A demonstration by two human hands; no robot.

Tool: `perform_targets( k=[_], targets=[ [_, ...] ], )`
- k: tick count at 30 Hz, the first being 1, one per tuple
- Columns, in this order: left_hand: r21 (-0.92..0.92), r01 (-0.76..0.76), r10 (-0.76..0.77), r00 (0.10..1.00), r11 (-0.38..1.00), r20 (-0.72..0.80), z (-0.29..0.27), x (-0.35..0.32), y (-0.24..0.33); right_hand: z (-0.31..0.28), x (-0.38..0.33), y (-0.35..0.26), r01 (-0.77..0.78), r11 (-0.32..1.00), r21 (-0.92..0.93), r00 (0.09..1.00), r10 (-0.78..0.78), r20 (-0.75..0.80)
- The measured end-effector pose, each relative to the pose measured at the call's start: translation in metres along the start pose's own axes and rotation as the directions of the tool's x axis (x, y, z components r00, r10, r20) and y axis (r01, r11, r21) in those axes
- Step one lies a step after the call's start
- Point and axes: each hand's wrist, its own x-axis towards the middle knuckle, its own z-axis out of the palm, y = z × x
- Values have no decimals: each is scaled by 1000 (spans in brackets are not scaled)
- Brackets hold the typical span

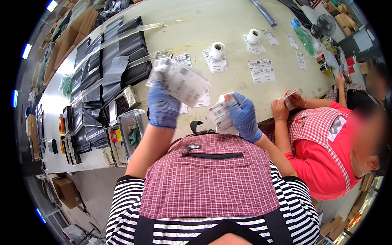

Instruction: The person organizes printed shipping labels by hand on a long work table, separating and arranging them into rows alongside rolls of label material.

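Observation:
My left hand [163, 104], in a blue glove, is raised over the table edge with its fingers closed on a sheaf of printed labels [181, 81]. The sheaf fans out to the right and looks slightly blurred. Close to my apron, my right hand [243, 114], gloved in blue too, pinches another stack of labels [221, 117] between thumb and fingers. Under and behind the left sheaf, more label sheets [182, 59] lie on the table, partly covered. A white roll [218, 50] stands on labels just beyond my hands.
Black plastic bags [126, 53] lie in rows at the left, crossed by clear strips. A clear bin [130, 130] and small boxes sit at the near left edge. Another white roll [254, 36] and label sheets [261, 71] lie right. A co-worker in a red sleeve [320, 157] holds papers close by.

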Motion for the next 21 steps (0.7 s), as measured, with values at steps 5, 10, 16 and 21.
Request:
perform_targets(
  k=[5,10,16,21],
  targets=[
    [412,22,-180,919,911,349,-12,5,-5,7,27,-29,80,980,-184,996,-84,-17],
    [330,459,-534,825,825,186,6,-26,-29,21,53,-22,135,940,-314,987,-154,-38],
    [395,184,-337,870,900,361,-8,-12,-45,19,54,-25,98,957,-274,995,-99,8],
    [157,246,-276,938,957,211,-6,-3,-27,-5,26,-9,-60,998,-25,941,65,331]
  ],
)
